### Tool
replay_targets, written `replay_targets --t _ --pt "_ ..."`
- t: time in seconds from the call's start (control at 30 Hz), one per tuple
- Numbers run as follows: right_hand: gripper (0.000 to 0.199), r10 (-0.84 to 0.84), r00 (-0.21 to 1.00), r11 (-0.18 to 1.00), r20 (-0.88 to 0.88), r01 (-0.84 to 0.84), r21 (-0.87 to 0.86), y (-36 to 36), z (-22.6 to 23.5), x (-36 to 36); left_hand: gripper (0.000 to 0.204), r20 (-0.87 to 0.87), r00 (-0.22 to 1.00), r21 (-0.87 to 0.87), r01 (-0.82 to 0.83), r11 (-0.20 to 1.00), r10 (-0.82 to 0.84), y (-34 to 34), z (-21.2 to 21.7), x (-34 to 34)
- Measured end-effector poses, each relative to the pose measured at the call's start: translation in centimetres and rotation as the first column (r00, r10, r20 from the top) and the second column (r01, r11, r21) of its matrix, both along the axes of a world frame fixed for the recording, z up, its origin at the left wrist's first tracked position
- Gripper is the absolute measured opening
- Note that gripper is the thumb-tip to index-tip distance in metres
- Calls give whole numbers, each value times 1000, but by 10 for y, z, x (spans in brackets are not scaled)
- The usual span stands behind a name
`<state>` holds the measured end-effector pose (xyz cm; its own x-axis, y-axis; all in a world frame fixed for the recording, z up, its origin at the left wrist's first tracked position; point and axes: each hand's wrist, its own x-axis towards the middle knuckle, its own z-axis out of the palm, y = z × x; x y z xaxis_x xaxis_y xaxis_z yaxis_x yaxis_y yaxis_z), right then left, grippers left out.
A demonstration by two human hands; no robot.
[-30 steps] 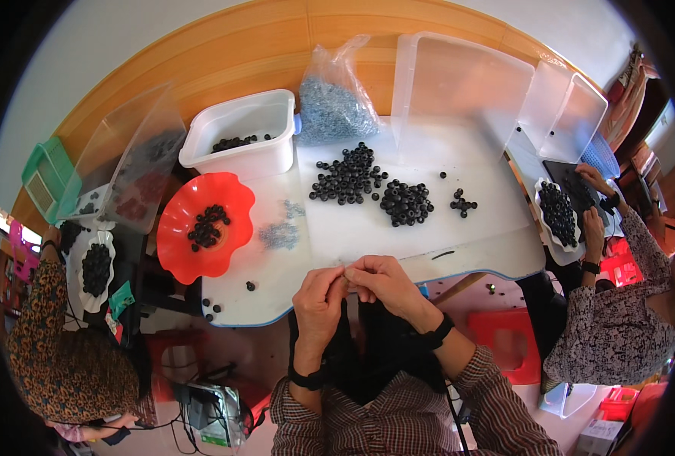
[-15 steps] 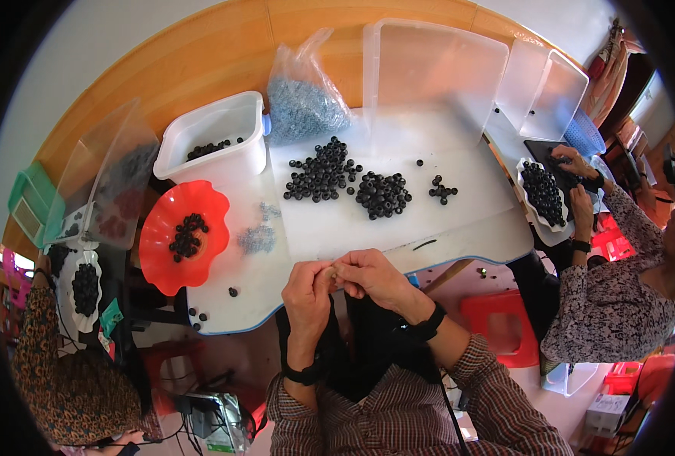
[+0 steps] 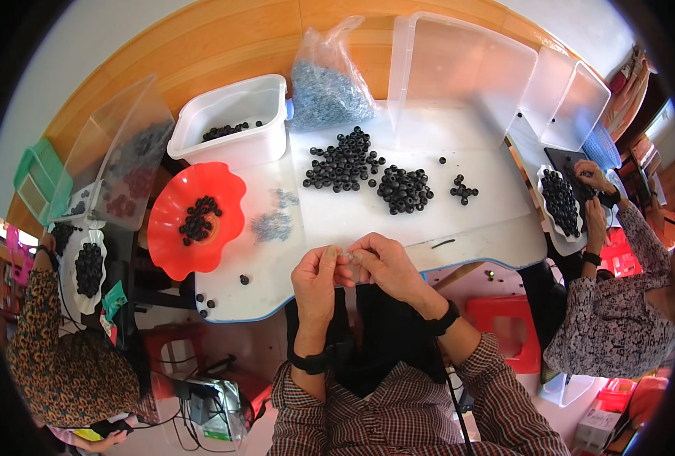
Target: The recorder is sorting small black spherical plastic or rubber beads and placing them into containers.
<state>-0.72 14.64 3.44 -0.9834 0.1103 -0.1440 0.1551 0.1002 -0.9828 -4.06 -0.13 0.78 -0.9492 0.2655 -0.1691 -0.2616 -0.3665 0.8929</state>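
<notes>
My left hand [image 3: 316, 280] and my right hand [image 3: 389, 270] meet over the near edge of the white table [image 3: 497, 247]. Thumb and fingers of both are pinched together, tip to tip. Whatever lies between them is too small or hidden to name. Beyond my hands is a rounded pile of black bead-like pieces [image 3: 404, 190]. A larger, looser pile of the same pieces [image 3: 341, 163] lies behind it to the left. A small black cluster [image 3: 464, 190] sits to the right. Nearer my hands lies a thin dark strip [image 3: 443, 243].
At left stand a red wavy-rimmed bowl [image 3: 227, 186] and a white tub [image 3: 258, 148], both holding black pieces. Pale bluish bits [image 3: 271, 226] lie beside the bowl. Behind are a clear bag [image 3: 328, 95] and an upright clear bin [image 3: 463, 80]. Co-workers sit at both sides.
The view has shifted, so the table appears further right and higher. My hands stay pinched together, with slightly altered finger positions. The piles look the same.
</notes>
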Motion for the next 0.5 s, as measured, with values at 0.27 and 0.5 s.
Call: replay_targets --t 0.27,0.5 --pt "11 -25 999 1000 -31 25 17 1 0 -5 17 -58 996 -21 -76 997 74 -2 3 -2" --pt "12 -54 991 991 -126 68 113 -2 -5 -7 13 -767 637 -551 -592 588 -77 -1 -5 -19"
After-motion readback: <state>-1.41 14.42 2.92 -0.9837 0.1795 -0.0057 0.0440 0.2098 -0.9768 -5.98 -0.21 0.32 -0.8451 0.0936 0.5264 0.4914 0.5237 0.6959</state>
